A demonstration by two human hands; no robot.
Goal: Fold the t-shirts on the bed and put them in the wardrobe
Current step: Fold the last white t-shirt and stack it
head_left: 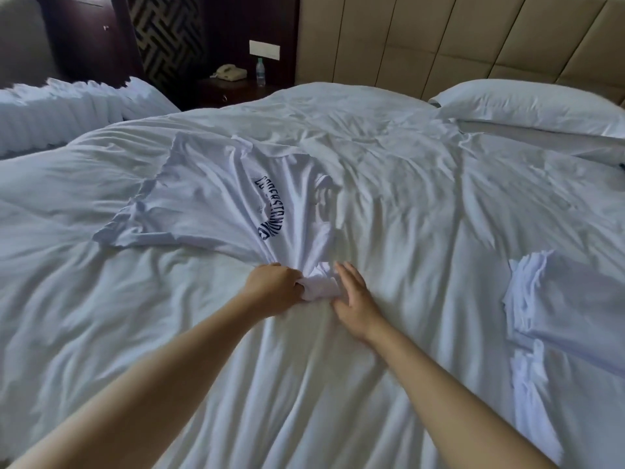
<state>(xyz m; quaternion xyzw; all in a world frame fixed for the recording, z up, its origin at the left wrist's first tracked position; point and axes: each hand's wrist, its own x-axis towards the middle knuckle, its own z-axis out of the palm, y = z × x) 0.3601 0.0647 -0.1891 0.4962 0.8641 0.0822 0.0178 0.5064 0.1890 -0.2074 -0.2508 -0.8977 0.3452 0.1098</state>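
A white t-shirt with dark blue curved lettering lies spread and wrinkled on the white bed, its hem end bunched toward me. My left hand grips that bunched hem. My right hand lies beside the bunch with fingers straight, touching the cloth. More white cloth, seemingly folded t-shirts, lies blurred at the bed's right side.
A pillow sits at the head of the bed against a padded headboard. A nightstand at the back holds a telephone and a water bottle. A second bed stands at the left.
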